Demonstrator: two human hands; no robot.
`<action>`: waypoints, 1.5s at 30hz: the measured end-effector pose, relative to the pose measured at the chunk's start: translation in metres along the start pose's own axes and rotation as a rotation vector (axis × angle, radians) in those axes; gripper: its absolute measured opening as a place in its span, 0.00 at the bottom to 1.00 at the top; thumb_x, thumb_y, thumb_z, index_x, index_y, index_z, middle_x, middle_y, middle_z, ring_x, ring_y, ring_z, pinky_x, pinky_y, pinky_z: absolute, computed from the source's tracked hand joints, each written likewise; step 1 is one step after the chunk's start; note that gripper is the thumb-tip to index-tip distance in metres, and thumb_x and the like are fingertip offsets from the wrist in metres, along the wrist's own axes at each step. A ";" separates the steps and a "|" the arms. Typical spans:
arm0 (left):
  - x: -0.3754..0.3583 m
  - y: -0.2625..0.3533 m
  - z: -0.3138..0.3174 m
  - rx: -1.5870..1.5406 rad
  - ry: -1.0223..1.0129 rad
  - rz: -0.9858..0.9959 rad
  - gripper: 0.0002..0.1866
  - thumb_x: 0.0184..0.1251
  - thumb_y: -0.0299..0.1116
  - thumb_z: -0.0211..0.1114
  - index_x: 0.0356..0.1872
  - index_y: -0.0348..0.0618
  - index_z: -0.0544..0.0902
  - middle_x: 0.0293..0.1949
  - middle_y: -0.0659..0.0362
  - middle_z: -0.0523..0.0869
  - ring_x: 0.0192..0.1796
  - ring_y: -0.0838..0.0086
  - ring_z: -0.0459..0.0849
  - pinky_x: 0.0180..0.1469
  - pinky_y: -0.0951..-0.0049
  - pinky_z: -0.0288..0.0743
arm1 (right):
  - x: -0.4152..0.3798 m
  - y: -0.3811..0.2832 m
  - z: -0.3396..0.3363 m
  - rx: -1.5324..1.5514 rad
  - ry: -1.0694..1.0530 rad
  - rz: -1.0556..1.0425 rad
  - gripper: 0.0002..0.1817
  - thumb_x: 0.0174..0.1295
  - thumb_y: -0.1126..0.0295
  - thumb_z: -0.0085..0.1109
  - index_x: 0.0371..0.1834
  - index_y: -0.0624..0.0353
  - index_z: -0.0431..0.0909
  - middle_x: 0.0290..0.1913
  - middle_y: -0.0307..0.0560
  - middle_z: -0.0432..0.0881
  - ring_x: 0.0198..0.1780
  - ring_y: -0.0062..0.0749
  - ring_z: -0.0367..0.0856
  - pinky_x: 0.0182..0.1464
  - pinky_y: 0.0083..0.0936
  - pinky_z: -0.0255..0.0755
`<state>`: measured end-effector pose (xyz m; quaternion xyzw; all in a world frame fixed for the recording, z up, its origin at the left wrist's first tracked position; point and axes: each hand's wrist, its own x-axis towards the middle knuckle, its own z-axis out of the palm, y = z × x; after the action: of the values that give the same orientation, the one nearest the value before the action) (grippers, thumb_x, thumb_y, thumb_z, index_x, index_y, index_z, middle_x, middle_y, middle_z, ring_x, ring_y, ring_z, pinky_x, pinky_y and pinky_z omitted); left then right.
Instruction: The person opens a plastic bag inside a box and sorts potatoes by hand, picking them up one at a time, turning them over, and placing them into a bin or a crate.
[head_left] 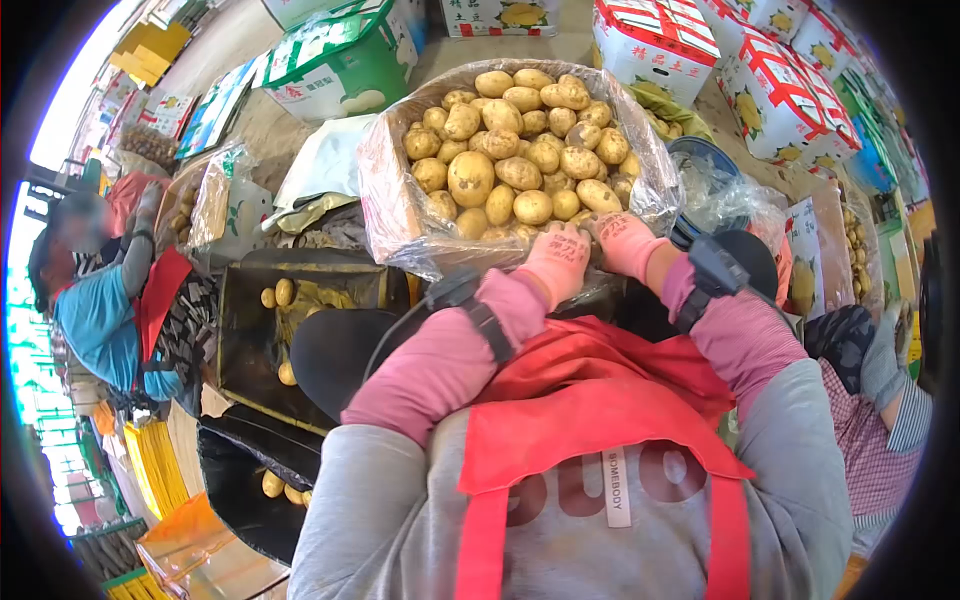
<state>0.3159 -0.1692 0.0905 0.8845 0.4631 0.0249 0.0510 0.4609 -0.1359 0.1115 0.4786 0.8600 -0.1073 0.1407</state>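
Observation:
A carton [375, 195] lined with clear plastic [425, 250] stands in front of me, heaped with potatoes [500, 145]. Both my hands wear pink gloves and rest at its near rim. My left hand [558, 262] has its fingers curled over the liner's edge, close to the front potatoes. Beside it on the right, my right hand [625, 243] is also closed at the rim, with a long potato just beyond its fingers. The fingertips of both hands are partly hidden.
Left of my knee, a dark crate [245, 340] holds a few potatoes, with a black bag [245, 490] below it. A co-worker in blue [100, 320] sits far left; another person's checked sleeve [870, 440] is at right. Printed cartons [655, 45] stand behind.

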 end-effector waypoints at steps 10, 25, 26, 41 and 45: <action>-0.003 0.005 0.025 -0.041 0.132 -0.059 0.11 0.59 0.29 0.56 0.42 0.43 0.81 0.42 0.54 0.82 0.48 0.63 0.81 0.46 0.67 0.77 | 0.001 -0.020 0.024 -0.023 0.208 0.151 0.14 0.56 0.63 0.55 0.42 0.55 0.83 0.47 0.52 0.84 0.50 0.43 0.83 0.51 0.36 0.75; -0.081 -0.015 0.021 -0.036 0.045 0.161 0.13 0.55 0.31 0.59 0.43 0.46 0.81 0.44 0.55 0.80 0.50 0.63 0.78 0.52 0.69 0.73 | -0.044 -0.095 0.055 -0.083 0.165 0.215 0.14 0.58 0.60 0.55 0.42 0.53 0.82 0.46 0.48 0.84 0.50 0.39 0.83 0.47 0.34 0.77; -0.089 -0.017 0.019 -0.028 0.041 0.186 0.13 0.55 0.31 0.59 0.43 0.45 0.80 0.44 0.55 0.80 0.50 0.63 0.77 0.51 0.68 0.73 | -0.048 -0.102 0.054 -0.031 0.164 0.227 0.14 0.57 0.60 0.56 0.42 0.54 0.82 0.46 0.48 0.83 0.49 0.39 0.83 0.46 0.34 0.77; -0.112 -0.001 -0.045 -0.107 -0.131 -0.188 0.10 0.58 0.36 0.58 0.32 0.41 0.83 0.36 0.48 0.85 0.42 0.57 0.84 0.44 0.61 0.78 | -0.036 -0.064 0.075 0.211 0.465 -0.066 0.18 0.53 0.56 0.61 0.37 0.61 0.79 0.40 0.54 0.82 0.46 0.45 0.81 0.49 0.35 0.74; -0.113 -0.005 0.024 -0.175 -0.600 -0.116 0.15 0.59 0.35 0.56 0.39 0.39 0.87 0.44 0.49 0.87 0.45 0.60 0.86 0.44 0.65 0.80 | -0.017 -0.079 0.026 0.076 0.035 -0.075 0.24 0.49 0.55 0.63 0.43 0.62 0.81 0.48 0.56 0.82 0.52 0.43 0.81 0.53 0.32 0.74</action>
<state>0.2494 -0.2604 0.0663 0.8167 0.4732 -0.2002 0.2627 0.4056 -0.1987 0.0964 0.4529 0.8750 -0.1366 0.1033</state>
